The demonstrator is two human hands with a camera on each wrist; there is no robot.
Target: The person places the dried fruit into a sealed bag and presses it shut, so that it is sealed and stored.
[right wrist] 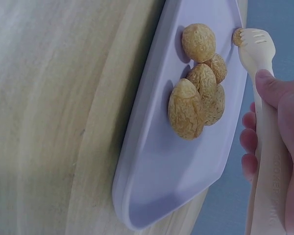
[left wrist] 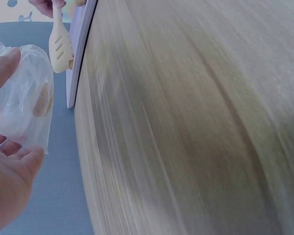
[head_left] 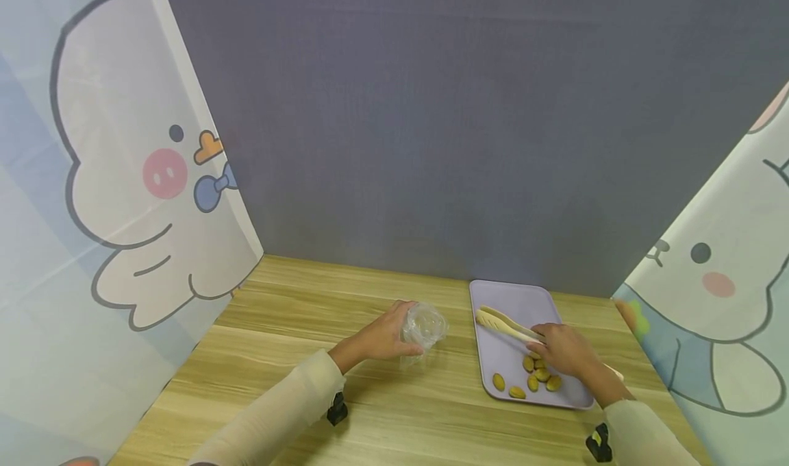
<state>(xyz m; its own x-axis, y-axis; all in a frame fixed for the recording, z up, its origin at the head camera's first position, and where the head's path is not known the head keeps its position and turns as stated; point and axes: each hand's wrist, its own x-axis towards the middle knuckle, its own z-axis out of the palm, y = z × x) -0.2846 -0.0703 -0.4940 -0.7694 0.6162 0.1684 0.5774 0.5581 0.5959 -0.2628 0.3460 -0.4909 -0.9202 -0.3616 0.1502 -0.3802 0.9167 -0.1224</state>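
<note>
My left hand (head_left: 388,330) grips a clear plastic bag (head_left: 425,323), with fingers and thumb spread round its opening. Inside the bag a brownish piece (left wrist: 42,101) shows through the film. My right hand (head_left: 564,348) holds cream-coloured tongs (head_left: 504,323) with slotted heads, over a lavender tray (head_left: 518,301). At the tongs' tips a wrinkled brown piece (right wrist: 237,37) shows, partly hidden by the head. Several more wrinkled oval pieces (right wrist: 186,108), like dried fruit, lie in the near part of the tray; two of them (head_left: 498,382) sit apart to the left.
The wood-grain table (head_left: 296,301) carries the tray at the right. A dark grey panel (head_left: 394,123) rises behind the table. Cartoon-printed sheets (head_left: 123,199) stand at both sides.
</note>
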